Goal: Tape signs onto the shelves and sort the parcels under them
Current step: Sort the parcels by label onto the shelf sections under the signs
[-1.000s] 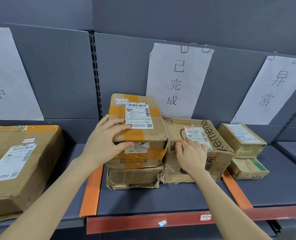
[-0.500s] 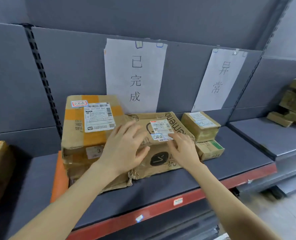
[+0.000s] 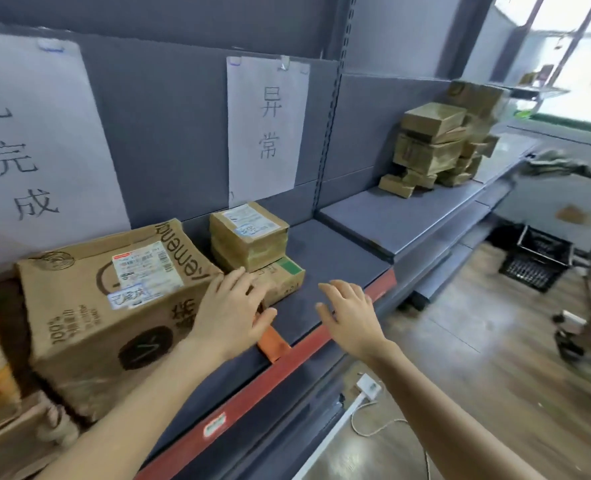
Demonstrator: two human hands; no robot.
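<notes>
Parcels (image 3: 429,133) waiting to be sorted: where are they?

Heaped on the next shelf bay (image 3: 391,220) along, against the back panel. The heap's long axis runs along the shelf.

Which way from the hands?

Rightward and farther along, well apart from both. The right hand (image 3: 349,313) is nearer. It hovers over the grey shelf deck (image 3: 339,258), fingers spread wide, holding nothing.

And the other?

The left hand (image 3: 230,313) is relaxed with its fingers apart, also holding nothing. It is at the right end of the large box (image 3: 114,306) below the 已完成 sign (image 3: 38,140). I cannot tell whether it touches the cardboard.

Anything between?

Two small parcels (image 3: 249,233) are stacked under the 异常 sign (image 3: 266,133), just past the left fingertips.

So the next move?

I judge it needs a step rightward, with the right hand leading.
</notes>
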